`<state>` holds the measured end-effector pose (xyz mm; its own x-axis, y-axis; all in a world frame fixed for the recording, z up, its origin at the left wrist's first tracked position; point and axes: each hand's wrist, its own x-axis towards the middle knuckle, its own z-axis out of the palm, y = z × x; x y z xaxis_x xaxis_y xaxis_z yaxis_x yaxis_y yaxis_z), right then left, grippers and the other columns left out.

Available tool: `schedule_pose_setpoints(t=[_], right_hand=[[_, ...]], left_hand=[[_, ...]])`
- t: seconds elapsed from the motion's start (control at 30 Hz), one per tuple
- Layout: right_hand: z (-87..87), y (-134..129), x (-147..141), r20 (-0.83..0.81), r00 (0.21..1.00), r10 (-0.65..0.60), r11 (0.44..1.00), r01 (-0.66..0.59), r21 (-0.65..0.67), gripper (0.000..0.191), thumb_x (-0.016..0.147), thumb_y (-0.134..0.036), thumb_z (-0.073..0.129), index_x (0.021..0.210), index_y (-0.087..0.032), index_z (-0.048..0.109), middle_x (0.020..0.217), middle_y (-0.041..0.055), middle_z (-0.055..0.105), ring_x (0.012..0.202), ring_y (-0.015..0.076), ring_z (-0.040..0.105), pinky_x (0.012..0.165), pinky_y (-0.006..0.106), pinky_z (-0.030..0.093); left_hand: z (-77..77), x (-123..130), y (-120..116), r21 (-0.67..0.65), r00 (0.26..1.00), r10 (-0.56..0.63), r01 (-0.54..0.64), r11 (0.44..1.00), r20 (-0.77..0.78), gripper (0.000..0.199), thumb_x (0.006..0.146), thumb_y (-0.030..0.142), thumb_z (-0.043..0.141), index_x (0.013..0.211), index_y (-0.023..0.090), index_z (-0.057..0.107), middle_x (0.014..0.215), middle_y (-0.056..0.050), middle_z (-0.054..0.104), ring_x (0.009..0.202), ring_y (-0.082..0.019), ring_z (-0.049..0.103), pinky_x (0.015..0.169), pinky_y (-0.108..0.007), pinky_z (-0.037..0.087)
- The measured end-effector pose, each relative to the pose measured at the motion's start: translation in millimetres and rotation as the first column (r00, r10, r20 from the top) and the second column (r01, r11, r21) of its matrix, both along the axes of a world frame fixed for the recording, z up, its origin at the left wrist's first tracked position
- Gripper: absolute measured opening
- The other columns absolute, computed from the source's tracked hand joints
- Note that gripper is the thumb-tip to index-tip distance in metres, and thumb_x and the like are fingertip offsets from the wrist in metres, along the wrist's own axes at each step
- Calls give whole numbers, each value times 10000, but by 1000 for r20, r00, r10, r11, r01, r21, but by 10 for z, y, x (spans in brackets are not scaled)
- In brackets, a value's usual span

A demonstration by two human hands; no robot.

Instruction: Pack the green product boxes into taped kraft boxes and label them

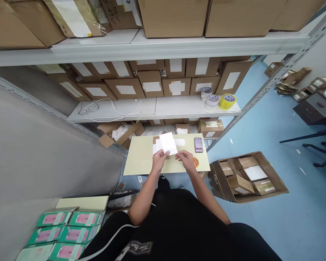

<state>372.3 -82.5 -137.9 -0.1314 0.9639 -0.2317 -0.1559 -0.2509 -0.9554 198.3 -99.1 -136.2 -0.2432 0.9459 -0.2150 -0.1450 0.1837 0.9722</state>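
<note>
Pinching a white sheet (168,143) by its lower edge, the left hand (161,158) has its grip closed on the paper, which is held up over the pale yellow table (141,154). The right hand (183,157) is right by the sheet's lower right corner, fingers curled; from here I cannot tell whether its grip is closed on anything. More white paper (155,145) lies on the table just behind the held sheet. A phone (198,145) lies near the table's right edge, its screen lit, and an orange tape roll (196,162) sits just beside the right hand. On the shelf (174,106) beyond, two pale tape rolls (212,100) stand next to a yellow tape roll (227,102), and a white cable (112,105) trails farther left. On the floor to the right, a large open carton (273,174) holds several smaller boxes (240,184).
</note>
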Motion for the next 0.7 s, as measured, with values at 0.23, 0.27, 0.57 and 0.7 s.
schedule_pose_setpoints(t=[0.23,0.27,0.57,0.7], right_hand=[[37,-64,51,-41,999,19,997,-16,71,304,807,-528,740,823,-227,697,829,55,781,760,203,716,705,322,516],[46,-74,59,-40,999,28,996,-25,91,307,818,-532,737,830,-227,698,833,54,779,758,201,714,711,325,521],[34,-160,100,-48,983,179,966,-166,200,338,868,-560,742,886,-226,698,803,30,739,784,198,689,806,358,548],[-9,-179,40,-63,981,181,973,-170,154,338,854,-561,745,874,-234,663,806,32,744,789,205,695,772,345,528]], left_hand=[[24,80,-55,34,942,145,-141,989,-304,690,681,425,924,1297,223,688,1115,-81,737,957,-217,711,859,-366,589],[50,107,-73,72,913,159,-142,987,-376,670,688,406,919,1297,236,695,1144,-83,729,978,-220,707,861,-362,586],[181,253,-183,30,978,-139,145,989,-158,474,838,639,741,827,169,799,827,-54,769,822,-224,707,800,-351,590],[173,145,-213,-28,997,-64,65,998,35,627,809,761,707,879,144,796,842,-88,770,805,-225,710,828,-378,593]])
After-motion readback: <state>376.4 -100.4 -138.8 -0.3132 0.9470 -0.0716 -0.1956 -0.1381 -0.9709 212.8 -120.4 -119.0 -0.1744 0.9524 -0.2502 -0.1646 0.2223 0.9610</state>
